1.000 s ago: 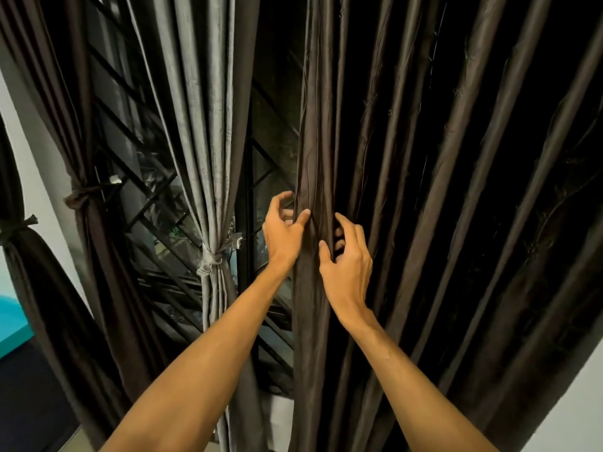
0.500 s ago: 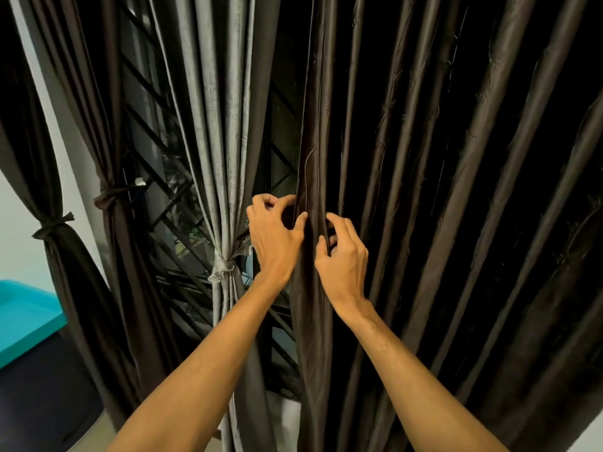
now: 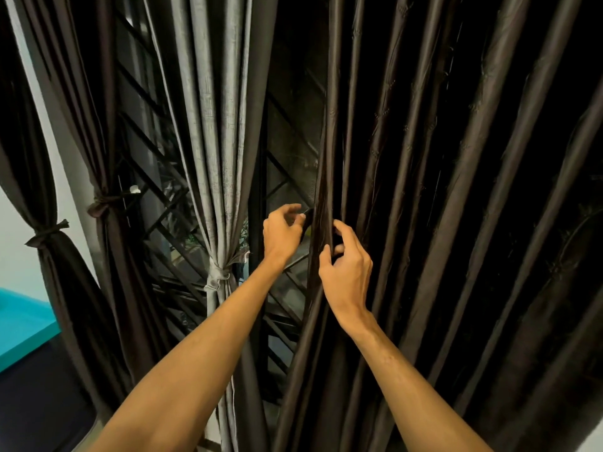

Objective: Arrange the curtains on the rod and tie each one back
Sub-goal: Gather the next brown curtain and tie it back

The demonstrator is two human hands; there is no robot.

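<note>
The loose brown curtain hangs on the right, with its gathered left edge running down between the two hands. The right hand grips that edge, thumb in front and fingers curled round the folds. The left hand is just beside the edge, its fingers curled narrow; I cannot tell whether they pinch cloth.

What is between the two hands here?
In the head view, the dark brown curtain has its gathered edge between the left hand and the right hand.
</note>
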